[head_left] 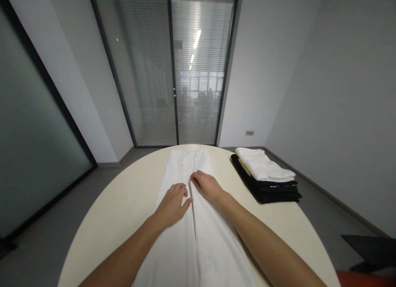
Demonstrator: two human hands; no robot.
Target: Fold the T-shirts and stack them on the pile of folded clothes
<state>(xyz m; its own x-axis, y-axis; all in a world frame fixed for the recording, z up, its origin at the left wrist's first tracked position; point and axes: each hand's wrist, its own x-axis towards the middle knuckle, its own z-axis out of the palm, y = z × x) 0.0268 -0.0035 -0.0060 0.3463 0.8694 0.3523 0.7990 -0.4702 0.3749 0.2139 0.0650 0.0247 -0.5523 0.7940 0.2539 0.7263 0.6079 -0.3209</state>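
Note:
A long white garment that looks like a pair of trousers (pixel 213 237) lies lengthwise on the round table, its far end near the table's back edge. A narrow dark gap runs down its middle between two long panels. My left hand (pixel 173 202) rests on the left panel, thumb spread from loosely bent fingers, close to the gap. Just beyond it, my right hand (pixel 204 183) has its fingertips pinched together on the cloth at the upper end of the gap. The garment's near end runs out of view at the bottom.
A stack of folded black clothes (pixel 272 194) with a folded white cloth (pixel 262 165) on top sits at the right of the cream table (pixel 117 212). Glass doors with blinds (pixel 148 80) stand beyond it. A dark flat object (pixel 368 250) is at the lower right.

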